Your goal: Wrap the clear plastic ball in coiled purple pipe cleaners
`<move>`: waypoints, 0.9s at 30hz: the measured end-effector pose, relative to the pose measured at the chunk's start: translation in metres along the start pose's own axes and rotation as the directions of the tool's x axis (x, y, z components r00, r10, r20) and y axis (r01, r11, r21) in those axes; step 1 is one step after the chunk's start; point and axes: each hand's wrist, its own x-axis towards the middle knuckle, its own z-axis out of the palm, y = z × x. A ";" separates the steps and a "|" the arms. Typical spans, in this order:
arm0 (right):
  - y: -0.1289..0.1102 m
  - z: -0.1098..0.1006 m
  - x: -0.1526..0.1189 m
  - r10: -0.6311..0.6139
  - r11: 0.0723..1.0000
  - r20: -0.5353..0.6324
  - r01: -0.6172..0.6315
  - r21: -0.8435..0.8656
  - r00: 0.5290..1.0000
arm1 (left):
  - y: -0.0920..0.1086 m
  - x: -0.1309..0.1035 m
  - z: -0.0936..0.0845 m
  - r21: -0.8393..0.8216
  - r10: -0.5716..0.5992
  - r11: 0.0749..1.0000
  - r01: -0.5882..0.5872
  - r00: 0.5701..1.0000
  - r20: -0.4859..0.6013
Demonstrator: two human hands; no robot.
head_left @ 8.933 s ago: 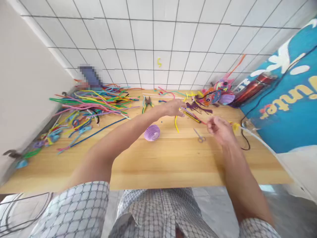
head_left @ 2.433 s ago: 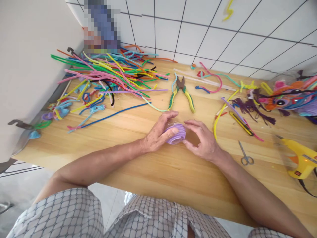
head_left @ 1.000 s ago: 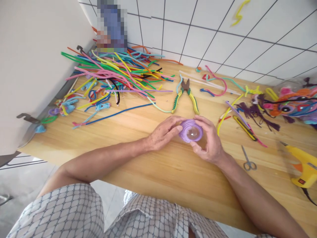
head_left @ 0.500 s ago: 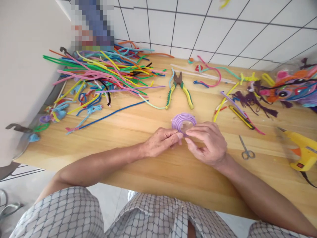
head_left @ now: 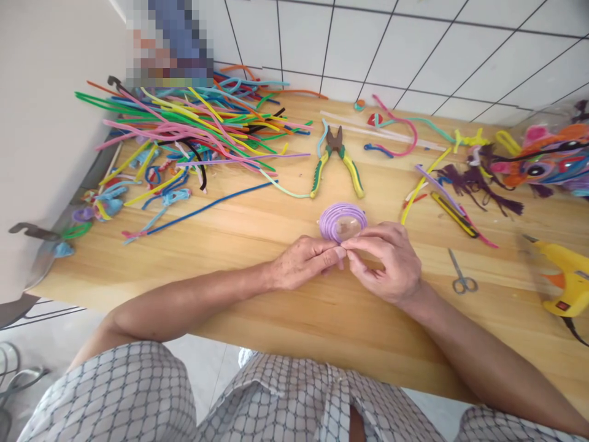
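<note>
A ring of purple pipe cleaner (head_left: pixel 332 221), wound in several rounds with an open middle, is held just above the wooden table. My left hand (head_left: pixel 304 263) pinches its near edge between thumb and fingers. My right hand (head_left: pixel 389 261) is closed in a pinch at the same near edge, thumb and forefinger tips meeting beside my left thumb. A short purple end shows under the left fingertips. What lies between the right fingertips is too small to make out. Just beyond the ring lie pliers (head_left: pixel 338 150) with green and yellow handles, jaws pointing away.
A heap of coloured pipe cleaners (head_left: pixel 197 123) covers the back left of the table (head_left: pixel 230 245). To the right lie a yellow-black utility knife (head_left: pixel 454 214), small scissors (head_left: pixel 462 279) and a yellow glue gun (head_left: pixel 565 276). A colourful fuzzy figure (head_left: pixel 543 159) stands at the far right.
My right thumb and forefinger have closed together at the ring's near edge; they were apart before. My left hand keeps its pinch. The whole view has shifted slightly.
</note>
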 end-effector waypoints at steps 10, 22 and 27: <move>0.000 0.000 -0.002 -0.006 1.000 0.000 0.006 -0.016 1.000 | 0.001 0.000 -0.001 0.006 0.005 1.000 -0.005 1.000 -0.001; 0.001 -0.001 -0.002 -0.017 0.999 0.005 0.017 -0.038 1.000 | 0.000 0.000 0.000 0.001 0.001 1.000 -0.001 1.000 0.008; 0.001 -0.004 -0.005 0.016 0.999 0.013 -0.016 -0.040 1.000 | 0.002 -0.001 -0.001 -0.037 -0.029 0.999 0.029 1.000 0.003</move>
